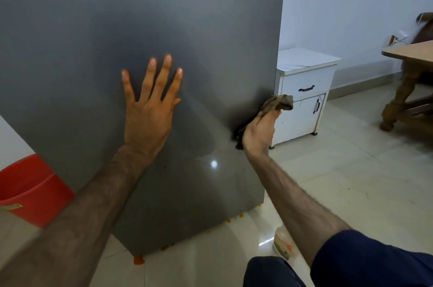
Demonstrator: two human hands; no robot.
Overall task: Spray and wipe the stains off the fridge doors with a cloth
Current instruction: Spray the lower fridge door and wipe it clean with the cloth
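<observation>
The left hand (150,111) lies flat, fingers spread, on the grey fridge door (117,29). At its three o'clock, the right hand (259,133) clutches one brown cloth (278,103) against the door's edge. One spray bottle (282,243) stands on the floor at five o'clock.

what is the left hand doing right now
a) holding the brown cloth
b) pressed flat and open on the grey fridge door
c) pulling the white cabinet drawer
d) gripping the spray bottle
b: the left hand lies open with fingers spread on the grey fridge door, while the right hand holds the crumpled brown cloth at the door's right edge.
</observation>
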